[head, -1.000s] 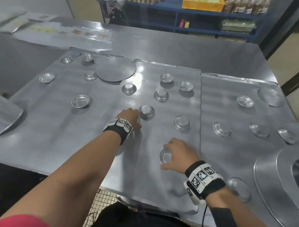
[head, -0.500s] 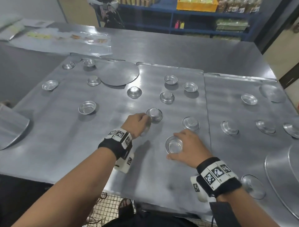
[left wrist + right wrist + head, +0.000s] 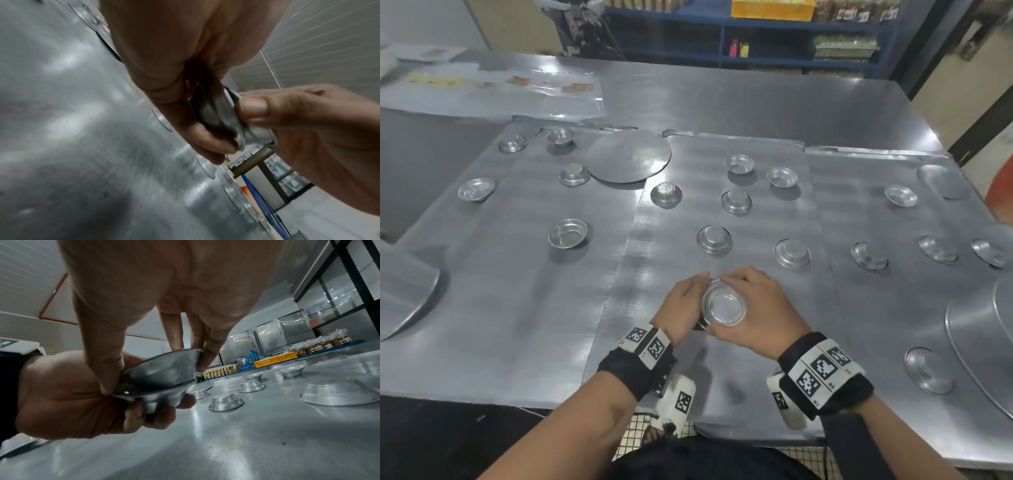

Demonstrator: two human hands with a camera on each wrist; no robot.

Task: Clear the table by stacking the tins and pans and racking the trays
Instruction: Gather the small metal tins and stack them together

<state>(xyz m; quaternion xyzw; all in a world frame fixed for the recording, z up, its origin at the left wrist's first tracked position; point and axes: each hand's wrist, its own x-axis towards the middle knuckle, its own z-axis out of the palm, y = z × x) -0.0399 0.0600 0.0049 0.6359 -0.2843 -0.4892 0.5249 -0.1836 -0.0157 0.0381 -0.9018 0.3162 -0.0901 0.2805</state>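
Looking down from the head view, I see my right hand [image 3: 753, 308] pinching the upper tin [image 3: 723, 306] directly over my left hand [image 3: 683, 310]; mouths up. On the right wrist view, its rim sits tilted in the lower tin [image 3: 162, 398], cupped by curled left fingers [image 3: 156, 417]; seating means pressing straight down.

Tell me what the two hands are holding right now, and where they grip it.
Two small tins, one nesting into the other: the right hand pinches the upper tin by its rim, the left hand cups the lower tin from beneath.
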